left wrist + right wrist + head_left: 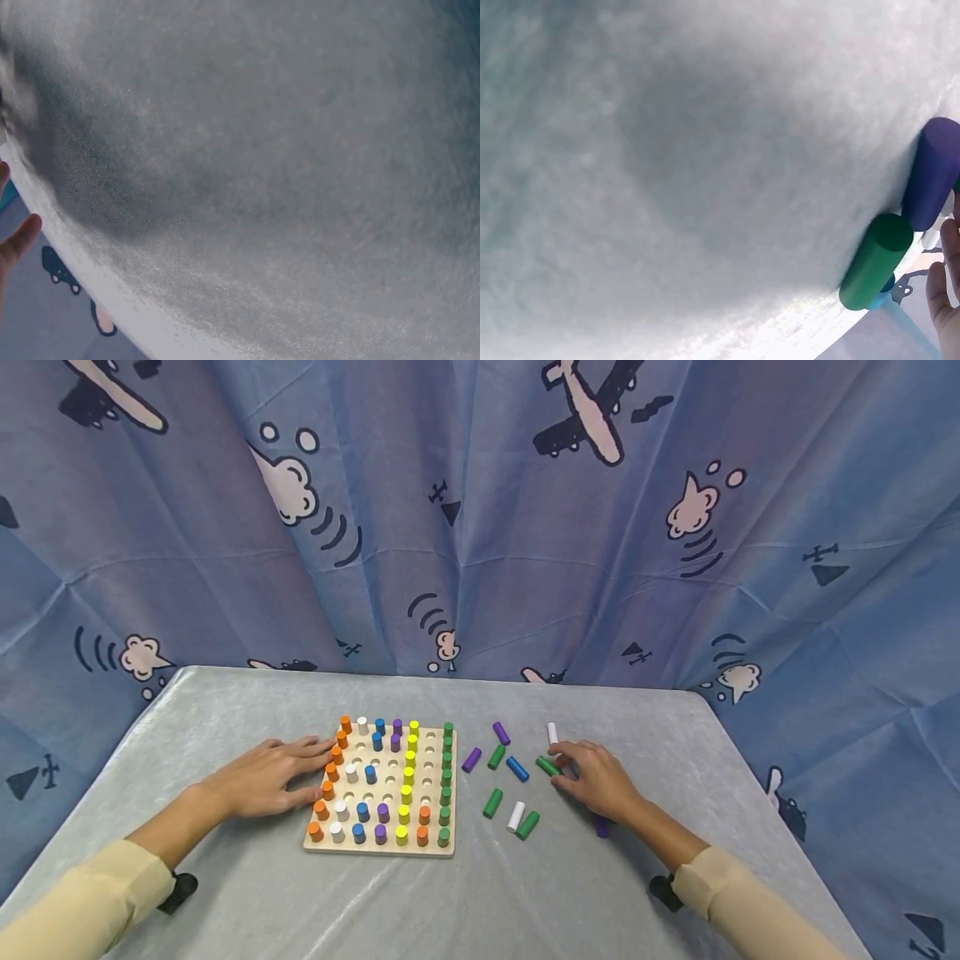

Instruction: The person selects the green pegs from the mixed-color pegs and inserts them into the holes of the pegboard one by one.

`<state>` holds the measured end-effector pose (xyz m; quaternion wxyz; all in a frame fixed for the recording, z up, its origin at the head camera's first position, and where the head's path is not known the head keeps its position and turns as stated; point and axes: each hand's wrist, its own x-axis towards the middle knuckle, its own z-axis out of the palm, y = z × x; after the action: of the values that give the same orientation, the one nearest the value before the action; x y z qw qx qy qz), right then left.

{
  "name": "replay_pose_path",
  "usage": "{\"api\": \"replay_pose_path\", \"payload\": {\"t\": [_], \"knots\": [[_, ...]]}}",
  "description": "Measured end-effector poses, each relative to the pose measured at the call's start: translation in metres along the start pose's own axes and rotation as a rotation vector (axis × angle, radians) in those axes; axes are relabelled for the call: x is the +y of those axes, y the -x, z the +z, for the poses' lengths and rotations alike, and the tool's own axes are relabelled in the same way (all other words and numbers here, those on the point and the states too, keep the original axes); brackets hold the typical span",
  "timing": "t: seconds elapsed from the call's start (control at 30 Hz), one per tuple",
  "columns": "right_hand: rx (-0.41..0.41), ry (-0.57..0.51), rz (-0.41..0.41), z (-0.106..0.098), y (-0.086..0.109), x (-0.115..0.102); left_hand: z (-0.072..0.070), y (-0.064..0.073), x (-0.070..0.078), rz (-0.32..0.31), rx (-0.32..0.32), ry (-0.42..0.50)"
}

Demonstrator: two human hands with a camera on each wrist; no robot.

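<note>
A wooden pegboard (390, 851) with columns of coloured pegs lies on the table, left of centre. My left hand (272, 777) is at its left edge, fingers extended and fingertips at the rim beside the orange pegs (332, 772). My right hand (596, 777) is among the loose pegs on the right, thumb and fingers apart on either side of one end of a green peg (547, 766). Just beyond its fingertips lies a white peg (552, 732). A purple peg (602, 825) is partly hidden under this hand. Fingers (939, 292) show at the right wrist view's edge.
Between board and right hand lie more loose pegs: purple (472, 760), blue (517, 768), white (516, 816) and several green (528, 825). Several holes in the board's middle hold no peg. A grey cloth covers the table (247, 893); a blue patterned curtain (480, 527) hangs behind.
</note>
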<state>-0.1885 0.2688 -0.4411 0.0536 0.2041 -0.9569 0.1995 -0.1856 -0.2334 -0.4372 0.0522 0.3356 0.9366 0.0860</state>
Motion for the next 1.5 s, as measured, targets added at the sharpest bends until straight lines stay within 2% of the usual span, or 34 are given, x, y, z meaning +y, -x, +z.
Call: {"api": "replay_pose_path", "payload": {"t": [0.47, 0.73, 1.23, 1.4, 1.5], "knots": [[-0.004, -0.027, -0.012, -0.009, -0.005, -0.008, 0.0, 0.0, 0.0, -0.001, 0.004, 0.007], [0.024, -0.051, -0.042, -0.013, -0.009, -0.017, 0.0, 0.001, 0.001, 0.003, 0.006, 0.016], [0.077, -0.118, -0.07, 0.002, -0.02, -0.024, 0.0, 0.002, 0.001, 0.008, 0.016, 0.012], [0.105, -0.184, -0.059, 0.009, -0.024, -0.027, 0.001, 0.002, 0.001, 0.007, 0.017, 0.011], [0.088, -0.22, -0.042, 0.011, -0.026, -0.032, 0.001, 0.002, 0.0, 0.0, 0.011, 0.014]]}}
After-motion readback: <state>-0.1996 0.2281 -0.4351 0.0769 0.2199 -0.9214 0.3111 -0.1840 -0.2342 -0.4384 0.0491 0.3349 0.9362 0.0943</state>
